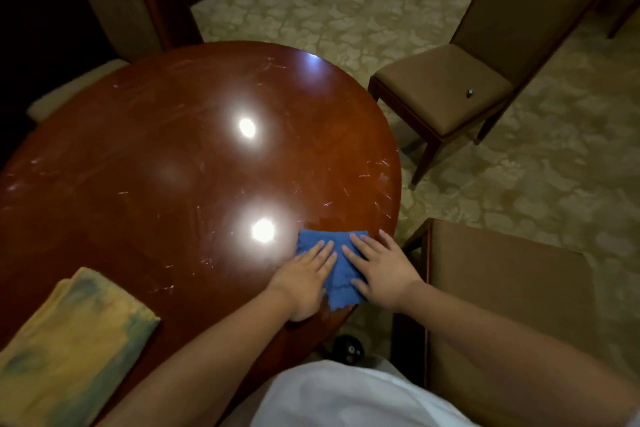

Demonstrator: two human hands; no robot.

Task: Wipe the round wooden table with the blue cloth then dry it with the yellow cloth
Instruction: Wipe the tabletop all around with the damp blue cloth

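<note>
- Down at the near right edge of the round wooden worktop (pixel 156 156), a blue cloth (pixel 337 267) lies spread flat on the wood, its near corner reaching the rim.
- Left hand (pixel 306 279) lies palm down on the left part of the blue cloth, its fingers (pixel 323 250) straight and slightly spread, pressing flat and curled round nothing; the heel of the hand rests on bare wood beside the cloth.
- Right hand (pixel 382 270) lies palm down on the right part of the blue cloth, its fingers (pixel 358 243) also stretched out and released, the outermost one reaching past the cloth toward the rim.
- Between the two hands a strip of the blue cloth shows, with more of it beyond the fingertips.
- Well left of the blue cloth, at the near left of the worktop, sits a folded yellow cloth (pixel 74 340) with greenish-blue stains; no hand touches it.
- Two bright lamp reflections shine on the polished wood, one just left of the blue cloth, one farther toward the middle; fine pale scratches cross the surface.
- Right of the blue cloth, off the worktop, stands a tan padded chair (pixel 512 291); a second chair (pixel 446 87) stands beyond it on the patterned carpet (pixel 346 0).
- Nearest the camera, a white garment (pixel 346 399) shows between the bare forearms.
</note>
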